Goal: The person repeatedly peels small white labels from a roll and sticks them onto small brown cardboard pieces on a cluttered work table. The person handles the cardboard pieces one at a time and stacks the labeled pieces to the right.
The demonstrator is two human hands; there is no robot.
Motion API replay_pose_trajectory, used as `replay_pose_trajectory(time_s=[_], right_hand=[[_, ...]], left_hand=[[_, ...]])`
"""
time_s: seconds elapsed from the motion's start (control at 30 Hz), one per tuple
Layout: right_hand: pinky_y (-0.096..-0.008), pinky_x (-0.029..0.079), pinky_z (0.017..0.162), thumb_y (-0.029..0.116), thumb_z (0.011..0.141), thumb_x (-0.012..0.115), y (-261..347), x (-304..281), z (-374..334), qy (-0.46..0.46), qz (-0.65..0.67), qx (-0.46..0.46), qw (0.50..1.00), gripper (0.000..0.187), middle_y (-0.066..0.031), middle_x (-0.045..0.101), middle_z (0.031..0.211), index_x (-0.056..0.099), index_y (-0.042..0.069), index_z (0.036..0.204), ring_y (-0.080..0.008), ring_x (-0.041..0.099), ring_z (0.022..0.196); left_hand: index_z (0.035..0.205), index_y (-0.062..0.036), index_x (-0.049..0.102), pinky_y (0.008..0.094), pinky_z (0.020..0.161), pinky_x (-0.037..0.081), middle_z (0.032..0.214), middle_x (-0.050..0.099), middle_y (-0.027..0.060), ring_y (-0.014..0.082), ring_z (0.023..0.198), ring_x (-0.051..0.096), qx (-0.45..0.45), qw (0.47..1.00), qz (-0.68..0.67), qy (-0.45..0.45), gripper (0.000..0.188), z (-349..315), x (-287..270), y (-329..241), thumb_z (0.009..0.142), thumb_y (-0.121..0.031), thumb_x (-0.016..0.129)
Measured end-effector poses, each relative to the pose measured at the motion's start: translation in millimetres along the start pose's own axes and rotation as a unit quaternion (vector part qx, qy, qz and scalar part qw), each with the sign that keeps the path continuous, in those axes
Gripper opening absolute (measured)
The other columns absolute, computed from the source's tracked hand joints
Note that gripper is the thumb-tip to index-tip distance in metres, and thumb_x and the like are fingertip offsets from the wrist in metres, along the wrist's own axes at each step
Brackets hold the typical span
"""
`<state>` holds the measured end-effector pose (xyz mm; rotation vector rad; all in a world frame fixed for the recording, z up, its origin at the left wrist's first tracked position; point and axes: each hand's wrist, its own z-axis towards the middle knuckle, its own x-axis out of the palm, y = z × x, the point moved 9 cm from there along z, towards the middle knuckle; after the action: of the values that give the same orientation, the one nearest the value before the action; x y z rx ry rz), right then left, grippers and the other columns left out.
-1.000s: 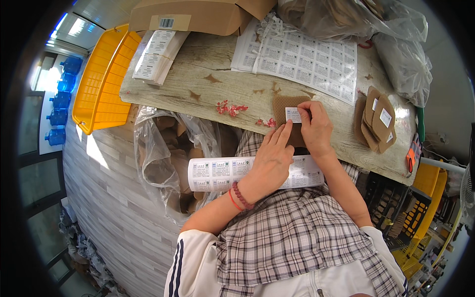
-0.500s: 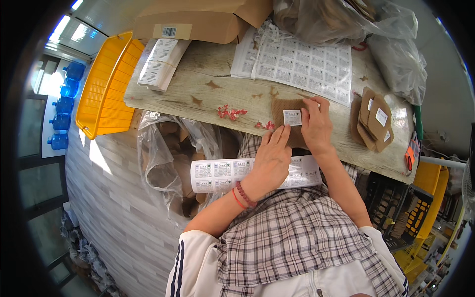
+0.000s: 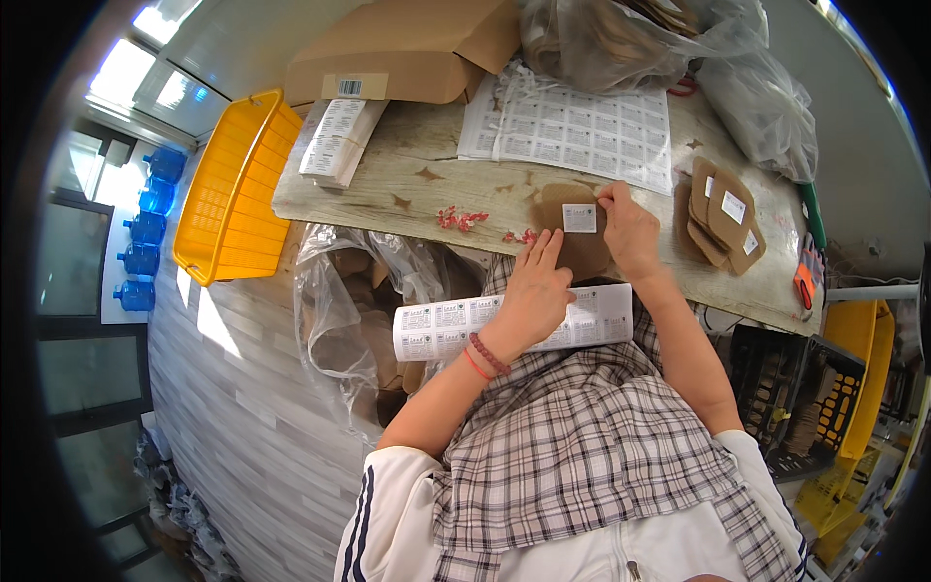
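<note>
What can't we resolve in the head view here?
- Print on the white label and on the label sheet: too small to read.
- Lower part of the brown pouch: covered by the left hand and right hand.
- Middle of the label strip on the lap: hidden under the left hand.
- Contents of the clear bag below the table: blurred by glare and plastic.
</note>
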<state>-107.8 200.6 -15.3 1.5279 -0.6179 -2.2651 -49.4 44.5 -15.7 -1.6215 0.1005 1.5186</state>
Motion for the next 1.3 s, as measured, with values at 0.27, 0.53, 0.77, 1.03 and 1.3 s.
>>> replay_pose_trajectory(time_s=[0.27, 0.53, 0.77, 1.03, 1.3], right_hand=[[-0.0467, 0.055, 0.080, 0.016, 0.101, 0.058, -90.1, -175.9, 23.2, -0.185, -0.131, 0.182, 0.957, 0.018, -0.0137, 0.072, 0.111, 0.061, 0.013, 0.118, -0.0363, 0.068, 0.099], [-0.0380, 0.051, 0.095, 0.006, 0.082, 0.076, -14.2, -106.6, -47.7, -0.062, 0.097, -0.118, 0.986, 0.026, -0.0075, 0.070, 0.112, 0.075, 0.011, 0.107, -0.0279, 0.063, 0.110], [-0.0365, 0.048, 0.086, 0.012, 0.075, 0.081, 36.4, -52.0, -84.9, 0.045, 0.126, -0.167, 0.977, 0.018, -0.0028, 0.070, 0.093, 0.076, 0.010, 0.092, -0.0240, 0.064, 0.093], [-0.0329, 0.051, 0.078, 0.006, 0.075, 0.080, 39.2, -49.8, -97.8, 0.002, 0.155, -0.131, 0.979, 0.017, -0.0040, 0.071, 0.091, 0.075, 0.008, 0.091, -0.0251, 0.065, 0.090], [-0.0333, 0.055, 0.077, 0.003, 0.076, 0.081, 42.9, -44.9, -105.0, 0.033, 0.111, -0.158, 0.981, 0.025, -0.0077, 0.073, 0.098, 0.075, 0.006, 0.100, -0.0243, 0.068, 0.091]], left_hand=[[0.087, -0.0013, 0.069, 0.0471, 0.103, 0.039, 0.127, 0.062, 0.0173, 0.0362, 0.124, 0.053, -0.049, 0.996, -0.071, 0.011, 0.018, -1.6, -12.2, 9.3, 0.085, -0.019, 0.072], [0.094, -0.0016, 0.071, 0.0403, 0.076, 0.051, 0.090, 0.069, 0.0143, 0.0329, 0.086, 0.067, -0.115, 0.987, -0.099, -0.047, 0.020, -19.3, -28.5, 1.1, 0.090, -0.021, 0.069], [0.091, -0.0036, 0.070, 0.0428, 0.070, 0.051, 0.084, 0.066, 0.0122, 0.0333, 0.080, 0.066, -0.051, 0.986, -0.106, -0.120, 0.015, -28.3, -33.5, -6.6, 0.089, -0.018, 0.070], [0.094, -0.0036, 0.073, 0.0397, 0.070, 0.052, 0.086, 0.069, 0.0119, 0.0313, 0.079, 0.067, -0.084, 0.985, -0.126, -0.085, 0.015, -31.4, -24.8, 1.2, 0.090, -0.018, 0.070], [0.098, -0.0060, 0.075, 0.0379, 0.071, 0.052, 0.087, 0.069, 0.0109, 0.0304, 0.080, 0.067, -0.083, 0.984, -0.132, -0.089, 0.014, -30.6, -23.9, 0.5, 0.090, -0.016, 0.070]])
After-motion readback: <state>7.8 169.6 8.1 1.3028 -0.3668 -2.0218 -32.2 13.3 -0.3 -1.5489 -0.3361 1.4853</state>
